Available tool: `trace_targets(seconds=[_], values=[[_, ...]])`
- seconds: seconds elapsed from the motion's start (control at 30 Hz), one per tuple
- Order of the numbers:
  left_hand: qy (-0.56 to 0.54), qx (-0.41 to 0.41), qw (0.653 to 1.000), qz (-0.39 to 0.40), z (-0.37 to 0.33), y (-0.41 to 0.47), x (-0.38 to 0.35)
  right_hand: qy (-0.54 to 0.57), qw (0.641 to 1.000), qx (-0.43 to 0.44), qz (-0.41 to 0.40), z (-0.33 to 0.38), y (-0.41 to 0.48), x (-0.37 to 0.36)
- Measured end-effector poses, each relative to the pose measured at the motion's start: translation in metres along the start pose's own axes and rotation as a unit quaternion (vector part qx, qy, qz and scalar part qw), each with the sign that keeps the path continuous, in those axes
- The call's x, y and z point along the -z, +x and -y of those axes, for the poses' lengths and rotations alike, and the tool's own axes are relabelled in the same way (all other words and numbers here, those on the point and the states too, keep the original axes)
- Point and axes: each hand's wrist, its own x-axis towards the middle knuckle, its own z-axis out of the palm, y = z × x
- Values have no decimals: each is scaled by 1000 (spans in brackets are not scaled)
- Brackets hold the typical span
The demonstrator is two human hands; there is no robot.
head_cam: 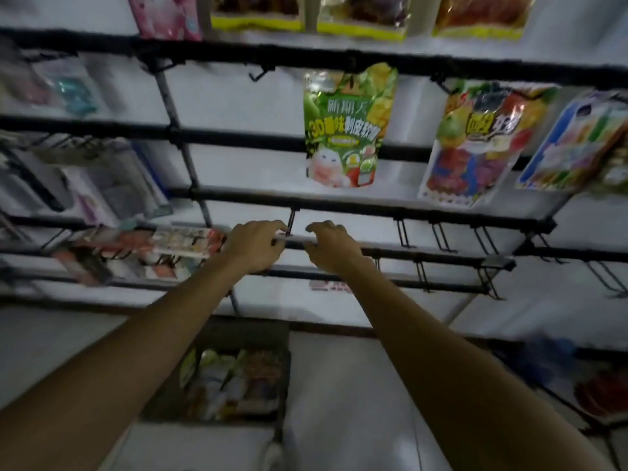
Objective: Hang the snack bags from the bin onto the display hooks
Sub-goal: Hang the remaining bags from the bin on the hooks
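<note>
I see both arms reaching forward and up to the rack. The left hand (253, 244) and the right hand (331, 248) sit side by side, near each other, at the same height. Between them lies the bag (295, 238), seen edge-on as a thin pale strip. Each hand pinches one end of this top edge: the left hand grips the left end with its fingers curled over it, and the right hand grips the right end the same way. The bag is thus held by both hands, with only its middle part showing in the gap between them. The hook (291, 222) hangs from the rail (373, 209) directly above that gap, and its lower tip meets the bag's top edge; I cannot tell whether the hook has passed through the bag. To the right on the same rail, more hooks (404, 234) hang well apart from the hands. One rail higher and to the right, a green bag (343, 127) hangs upright, with a red bag (475, 141) beside it on its right. The bin (283, 385) stands on the floor, near and below the hands, between the two forearms, and holds spare bags (231, 382) lying flat.
</note>
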Motion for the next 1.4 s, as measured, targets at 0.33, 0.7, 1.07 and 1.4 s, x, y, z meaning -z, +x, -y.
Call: trace_targets(seconds=[0.33,0.7,1.07,1.4], values=[[46,79,987,130,88,-119,-89,-21,979,66,193,44,-36,-141],[-30,142,979,143,195,-157,-123,-55,947,89,304,101,-8,-244],[-95,200,949,224,325,-151,-183,-37,923,47,380,148,54,-344],[-197,329,894,230,368,-156,-288,-41,887,37,458,117,92,-474]])
